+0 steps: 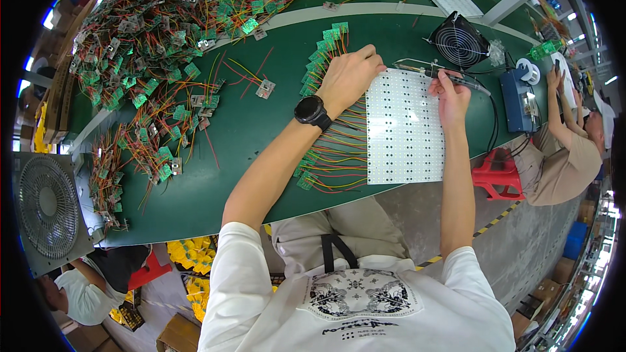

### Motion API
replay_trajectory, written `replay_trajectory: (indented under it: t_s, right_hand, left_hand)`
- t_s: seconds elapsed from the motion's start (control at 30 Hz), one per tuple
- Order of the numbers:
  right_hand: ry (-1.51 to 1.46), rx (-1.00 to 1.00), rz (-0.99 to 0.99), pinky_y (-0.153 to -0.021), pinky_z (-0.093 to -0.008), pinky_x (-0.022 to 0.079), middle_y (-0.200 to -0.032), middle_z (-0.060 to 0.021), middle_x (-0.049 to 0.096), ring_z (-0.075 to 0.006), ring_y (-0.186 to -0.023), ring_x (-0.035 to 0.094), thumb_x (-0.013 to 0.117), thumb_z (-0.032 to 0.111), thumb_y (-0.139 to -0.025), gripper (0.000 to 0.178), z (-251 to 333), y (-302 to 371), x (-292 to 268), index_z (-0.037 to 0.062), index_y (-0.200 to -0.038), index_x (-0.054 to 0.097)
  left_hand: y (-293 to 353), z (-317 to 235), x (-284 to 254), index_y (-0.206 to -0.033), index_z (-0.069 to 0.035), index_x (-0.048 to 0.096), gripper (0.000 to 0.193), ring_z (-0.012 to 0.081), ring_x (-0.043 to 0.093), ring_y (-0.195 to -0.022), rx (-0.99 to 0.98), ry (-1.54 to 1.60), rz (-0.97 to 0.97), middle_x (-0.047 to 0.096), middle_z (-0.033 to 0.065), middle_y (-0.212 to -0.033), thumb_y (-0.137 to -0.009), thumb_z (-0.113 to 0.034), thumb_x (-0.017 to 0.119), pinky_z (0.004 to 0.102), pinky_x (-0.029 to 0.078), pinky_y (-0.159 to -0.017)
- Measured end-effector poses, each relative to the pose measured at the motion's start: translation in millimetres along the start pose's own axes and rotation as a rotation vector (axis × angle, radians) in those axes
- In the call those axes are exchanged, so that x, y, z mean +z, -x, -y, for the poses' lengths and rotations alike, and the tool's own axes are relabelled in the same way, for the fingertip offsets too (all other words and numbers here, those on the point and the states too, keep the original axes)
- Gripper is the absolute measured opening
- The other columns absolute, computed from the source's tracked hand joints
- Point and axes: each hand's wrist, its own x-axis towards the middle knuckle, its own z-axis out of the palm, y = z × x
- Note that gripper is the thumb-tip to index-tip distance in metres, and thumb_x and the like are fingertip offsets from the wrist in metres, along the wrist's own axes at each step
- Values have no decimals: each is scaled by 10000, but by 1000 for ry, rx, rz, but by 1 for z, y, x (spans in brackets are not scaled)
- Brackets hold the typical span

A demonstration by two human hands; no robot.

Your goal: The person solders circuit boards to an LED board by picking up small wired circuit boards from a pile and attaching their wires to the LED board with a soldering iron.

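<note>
my right grip [451, 101] holds the soldering iron [471, 83], likely light and best taken by its handle, but whether my left grip [352, 78], at the white board [404, 133], pinches anything i can't tell.

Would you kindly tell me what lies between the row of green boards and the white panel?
In the head view, red and yellow wires lie between the boards and the panel, with the left hand at the far end.
</note>
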Motion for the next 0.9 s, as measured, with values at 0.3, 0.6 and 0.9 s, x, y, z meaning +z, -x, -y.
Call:
replay_trajectory:
  t_s: [0.3,0.6,0.9]
  right_hand:
    - [49,40,3,-537,-265,470,-739,-140,658,-181,-579,619,688,69,-858,198,3,4,2,-69,-980,615]
    - [59,45,13,-540,-267,478,-731,-140,659,-185,-575,625,681,52,-852,195,5,4,5,-78,-982,618]
    - [107,41,64,-572,-291,480,-761,-135,657,-197,-610,626,657,66,-882,203,3,4,1,-72,-1025,614]
  left_hand:
    - [3,4,5,-852,-27,678,178,321,631,-734,12,-32,-1,603,91,-862,-890,-187,610,421,519,-645]
    - [1,5,7,-870,-26,674,169,328,639,-749,-32,-46,-5,614,95,-891,-895,-181,610,426,530,-666]
    - [1,4,7,-868,-23,670,169,331,636,-742,-31,-48,-8,610,100,-890,-899,-176,608,425,529,-657]
